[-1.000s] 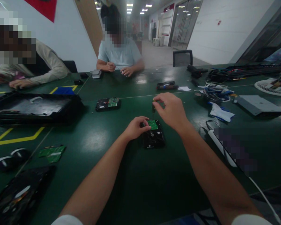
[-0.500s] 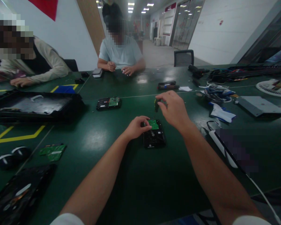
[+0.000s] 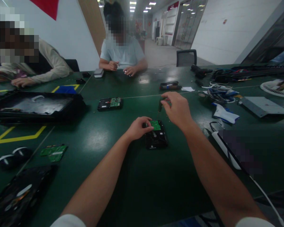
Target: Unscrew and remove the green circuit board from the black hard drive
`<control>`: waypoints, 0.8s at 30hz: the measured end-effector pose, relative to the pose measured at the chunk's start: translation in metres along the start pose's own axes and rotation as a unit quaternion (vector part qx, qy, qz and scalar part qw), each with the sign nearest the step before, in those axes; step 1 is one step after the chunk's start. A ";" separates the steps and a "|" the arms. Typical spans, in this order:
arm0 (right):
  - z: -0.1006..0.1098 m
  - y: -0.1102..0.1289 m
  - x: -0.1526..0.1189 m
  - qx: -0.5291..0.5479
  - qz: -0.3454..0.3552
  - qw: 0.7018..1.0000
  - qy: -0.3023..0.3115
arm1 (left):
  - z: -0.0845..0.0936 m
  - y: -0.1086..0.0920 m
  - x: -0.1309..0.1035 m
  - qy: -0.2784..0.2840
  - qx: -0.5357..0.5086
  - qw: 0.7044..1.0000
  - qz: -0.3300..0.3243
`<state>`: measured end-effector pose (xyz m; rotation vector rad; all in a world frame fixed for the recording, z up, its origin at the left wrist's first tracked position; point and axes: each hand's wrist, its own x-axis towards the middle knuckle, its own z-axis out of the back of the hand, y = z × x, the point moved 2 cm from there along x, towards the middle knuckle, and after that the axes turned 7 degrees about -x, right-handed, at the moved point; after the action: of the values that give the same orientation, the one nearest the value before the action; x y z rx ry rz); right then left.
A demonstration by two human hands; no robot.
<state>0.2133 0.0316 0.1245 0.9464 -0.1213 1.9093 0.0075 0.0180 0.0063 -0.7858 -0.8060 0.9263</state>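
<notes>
In front of me a hard drive (image 3: 159, 138) lies on the table, its green circuit board (image 3: 156, 125) facing up. My left hand (image 3: 140, 127) grips its left side, with thumb and fingers over the edge of the board. Above the far end of the drive, my right hand (image 3: 176, 108) pinches a small dark screwdriver (image 3: 160, 105), held nearly upright with the handle on top. Its thin shaft points down toward the board; I cannot tell whether the tip touches it.
Another hard drive (image 3: 110, 103) lies further off, left of centre. To the left are a black tray (image 3: 40, 105), loose green circuit boards (image 3: 54, 153) and a dark drive unit (image 3: 22, 192). A tablet-like device (image 3: 236, 151), gloves (image 3: 224, 113) and a metal case (image 3: 265, 105) lie right. Two people sit opposite.
My right hand has shifted slightly to the right with the screwdriver, which now stands a little further right. The left hand and the hard drive have stayed in place.
</notes>
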 end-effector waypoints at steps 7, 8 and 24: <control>0.005 0.001 0.000 0.006 -0.004 1.000 0.007 | 0.000 0.001 0.000 -0.003 -0.002 1.000 -0.004; 0.005 0.000 0.000 0.014 -0.002 1.000 0.007 | 0.000 0.001 0.000 -0.001 -0.002 1.000 -0.001; -0.006 -0.017 -0.001 -0.009 -0.045 0.999 -0.006 | 0.001 -0.002 -0.001 0.004 0.019 1.000 -0.009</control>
<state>0.2237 0.0422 0.1147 0.9355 -0.1017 1.8183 0.0067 0.0172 0.0082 -0.7481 -0.7846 0.9191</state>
